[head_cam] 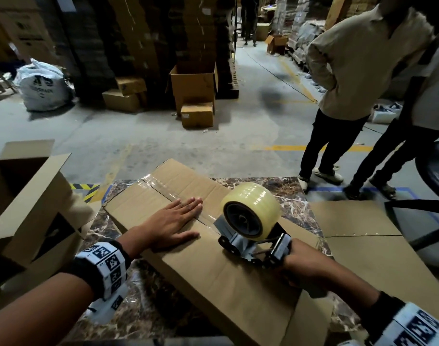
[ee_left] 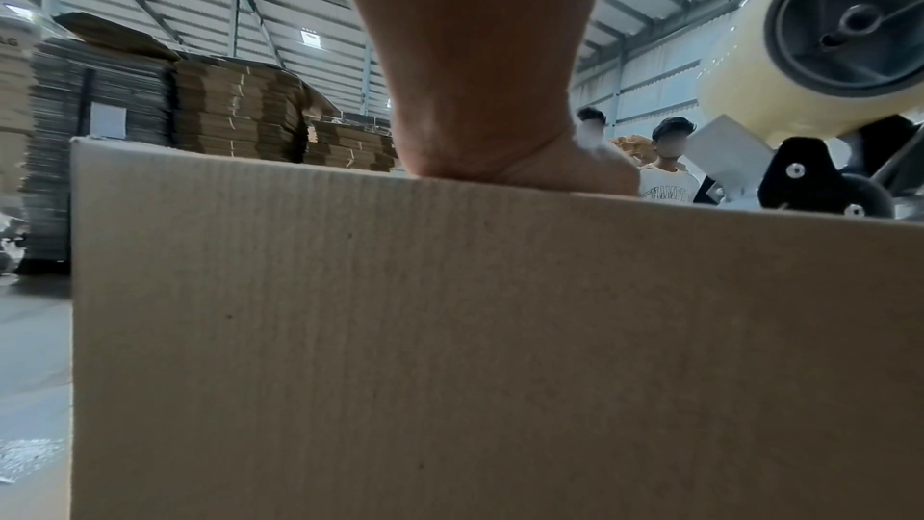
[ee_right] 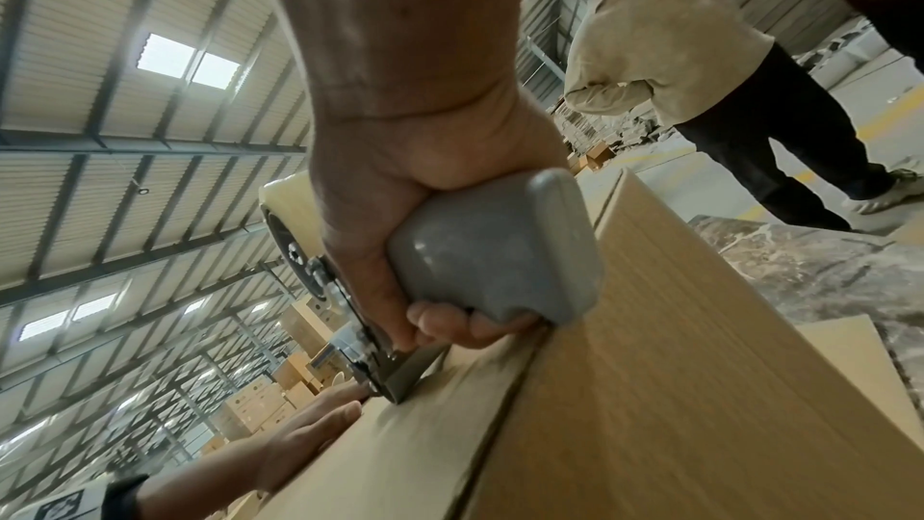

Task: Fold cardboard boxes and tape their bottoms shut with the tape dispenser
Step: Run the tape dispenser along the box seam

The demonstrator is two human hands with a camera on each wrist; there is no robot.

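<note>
A brown cardboard box [head_cam: 213,265] lies bottom-up on a marble-patterned table [head_cam: 298,196], its two flaps meeting in a centre seam. Clear tape [head_cam: 163,189] covers the far stretch of that seam. My left hand [head_cam: 173,221] lies flat on the left flap with straight fingers; in the left wrist view the hand [ee_left: 500,101] presses on the box's top edge [ee_left: 450,331]. My right hand [head_cam: 311,265] grips the grey handle [ee_right: 495,248] of the tape dispenser [head_cam: 251,221], whose front end sits on the seam. The right wrist view shows the fingers [ee_right: 450,323] curled around the handle.
An open erected box [head_cam: 26,203] stands at the left of the table. A flat cardboard sheet [head_cam: 375,245] lies to the right. Two people [head_cam: 351,83] stand near the table's far right corner beside a dark chair [head_cam: 433,171]. Stacks of cartons [head_cam: 193,83] fill the floor behind.
</note>
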